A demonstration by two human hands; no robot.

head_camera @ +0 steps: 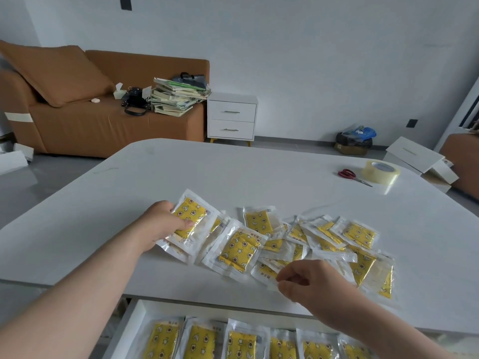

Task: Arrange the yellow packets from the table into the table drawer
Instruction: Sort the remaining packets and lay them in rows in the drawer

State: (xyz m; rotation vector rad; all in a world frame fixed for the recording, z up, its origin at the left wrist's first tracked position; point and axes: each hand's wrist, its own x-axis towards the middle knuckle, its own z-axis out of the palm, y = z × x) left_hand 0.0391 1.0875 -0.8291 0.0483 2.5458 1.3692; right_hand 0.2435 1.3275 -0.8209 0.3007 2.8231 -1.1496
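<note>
Several yellow packets in clear wrappers [305,242] lie scattered over the near part of the white table [233,172]. My left hand [160,224] grips a small stack of yellow packets [190,218] at the left end of the heap, thumb on top. My right hand [308,281] pinches the near edge of one packet [267,273] at the front of the heap. Below the table edge the open drawer [134,322] holds a row of several yellow packets [241,343] laid side by side.
Red scissors [352,176] and a roll of clear tape [380,171] lie at the table's far right. Beyond stand a brown sofa [103,120] piled with books, a white nightstand [231,119] and white boxes [414,156] on the floor.
</note>
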